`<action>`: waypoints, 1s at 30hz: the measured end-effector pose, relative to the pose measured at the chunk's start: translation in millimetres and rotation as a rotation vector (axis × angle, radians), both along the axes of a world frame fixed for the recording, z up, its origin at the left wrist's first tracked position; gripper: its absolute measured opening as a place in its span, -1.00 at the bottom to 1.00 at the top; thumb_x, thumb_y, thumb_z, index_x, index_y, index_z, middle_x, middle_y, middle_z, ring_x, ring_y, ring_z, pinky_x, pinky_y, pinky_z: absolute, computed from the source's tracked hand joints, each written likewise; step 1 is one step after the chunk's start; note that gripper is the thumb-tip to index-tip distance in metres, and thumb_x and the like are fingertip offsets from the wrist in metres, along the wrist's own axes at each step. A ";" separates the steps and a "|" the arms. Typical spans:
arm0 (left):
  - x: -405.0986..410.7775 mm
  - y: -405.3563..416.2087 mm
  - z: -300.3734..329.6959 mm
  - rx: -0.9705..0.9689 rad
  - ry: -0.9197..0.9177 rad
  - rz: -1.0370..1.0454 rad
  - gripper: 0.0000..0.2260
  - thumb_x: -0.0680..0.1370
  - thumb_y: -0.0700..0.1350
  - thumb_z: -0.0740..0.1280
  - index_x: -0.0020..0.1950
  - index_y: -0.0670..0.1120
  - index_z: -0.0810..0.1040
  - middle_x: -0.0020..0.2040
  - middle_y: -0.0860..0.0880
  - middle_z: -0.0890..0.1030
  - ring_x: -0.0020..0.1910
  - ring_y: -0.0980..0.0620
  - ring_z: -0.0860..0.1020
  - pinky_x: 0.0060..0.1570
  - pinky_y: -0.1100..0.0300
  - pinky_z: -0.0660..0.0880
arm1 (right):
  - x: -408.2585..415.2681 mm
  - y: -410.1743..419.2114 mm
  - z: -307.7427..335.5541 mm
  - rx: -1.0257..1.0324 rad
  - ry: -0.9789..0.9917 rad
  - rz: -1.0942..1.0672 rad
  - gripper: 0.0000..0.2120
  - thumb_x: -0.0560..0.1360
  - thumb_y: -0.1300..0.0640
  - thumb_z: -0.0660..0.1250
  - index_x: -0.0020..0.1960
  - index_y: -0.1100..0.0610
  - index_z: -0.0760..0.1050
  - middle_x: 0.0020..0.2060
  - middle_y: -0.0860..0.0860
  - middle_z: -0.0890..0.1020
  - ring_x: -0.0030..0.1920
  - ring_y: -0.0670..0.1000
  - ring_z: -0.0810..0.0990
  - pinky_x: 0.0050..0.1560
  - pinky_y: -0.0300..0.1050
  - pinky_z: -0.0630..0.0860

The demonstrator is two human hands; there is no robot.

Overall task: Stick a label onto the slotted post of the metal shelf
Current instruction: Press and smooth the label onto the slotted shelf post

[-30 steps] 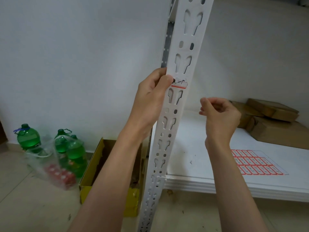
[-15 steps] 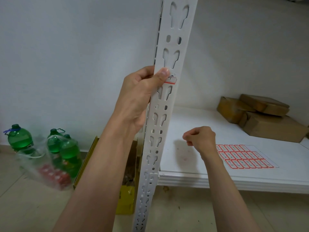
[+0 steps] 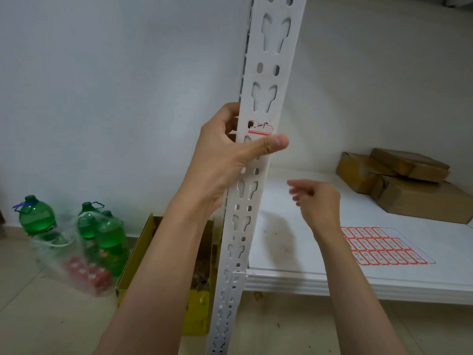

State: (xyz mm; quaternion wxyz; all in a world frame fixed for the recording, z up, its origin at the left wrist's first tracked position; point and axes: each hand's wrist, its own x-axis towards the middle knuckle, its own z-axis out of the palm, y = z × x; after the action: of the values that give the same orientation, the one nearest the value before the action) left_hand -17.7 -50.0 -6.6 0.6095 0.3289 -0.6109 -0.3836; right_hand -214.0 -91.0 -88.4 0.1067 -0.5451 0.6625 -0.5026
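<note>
Seen from the head camera, the left hand (image 3: 225, 160) gripped the white slotted metal post (image 3: 258, 155) of the shelf, its fingers curled behind the post's edge and the thumb laid flat across the front face. This hold probably steadied the post, the thumb sitting just below the small white label with a red lower edge and black handwriting (image 3: 260, 127). The label lay stuck on the post face between two keyhole slots, apparently already in place. The right hand (image 3: 317, 201) hung free above the white shelf board (image 3: 294, 254), well apart from the post, its fingers loosely curled and holding nothing.

On the board lay a sheet of red-bordered labels (image 3: 384, 248), with brown cardboard parcels (image 3: 409, 180) stacked behind it. On the floor left of the post stood green plastic bottles (image 3: 110, 239) in a clear bag, beside an open yellow cardboard box (image 3: 135, 254). Nothing stood between the hands and the label.
</note>
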 end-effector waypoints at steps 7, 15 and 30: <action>7.6 -1.2 -5.0 -0.133 0.241 0.223 -0.75 0.58 -0.01 0.38 0.22 -0.06 0.60 -0.02 0.06 0.66 -0.06 0.14 0.65 -0.01 0.21 0.60 | 55.1 30.6 59.6 -0.440 -0.368 0.285 -0.84 0.63 0.14 0.30 0.16 0.06 0.61 -0.02 -0.02 0.71 -0.03 -0.06 0.68 0.11 -0.10 0.63; 12.9 -4.7 -7.3 -0.136 0.230 0.339 -0.72 0.60 0.05 0.37 -0.19 -0.12 0.56 -0.25 -0.06 0.60 -0.26 0.13 0.52 -0.12 0.31 0.55 | 99.8 44.2 83.6 -0.477 -0.311 0.448 -0.64 0.61 0.16 0.31 0.39 0.07 0.43 0.00 -0.32 0.57 -0.02 -0.33 0.60 -0.13 -0.44 0.53; 10.9 -2.6 -5.0 -0.083 0.195 0.226 -0.64 0.70 0.07 0.13 0.04 -0.09 0.64 -0.21 0.06 0.63 -0.24 0.14 0.60 -0.18 0.30 0.56 | 103.6 36.7 78.8 -0.628 -0.059 0.260 -0.62 0.52 0.17 0.41 0.32 0.17 0.49 -0.04 -0.40 0.46 -0.12 -0.55 0.49 -0.21 -0.56 0.44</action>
State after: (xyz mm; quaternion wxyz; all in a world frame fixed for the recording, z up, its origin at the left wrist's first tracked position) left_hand -6.8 -52.6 -11.6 0.7183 0.3313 -0.5232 -0.3171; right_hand -110.3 -54.3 -9.6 0.0161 -0.6165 0.3968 -0.6798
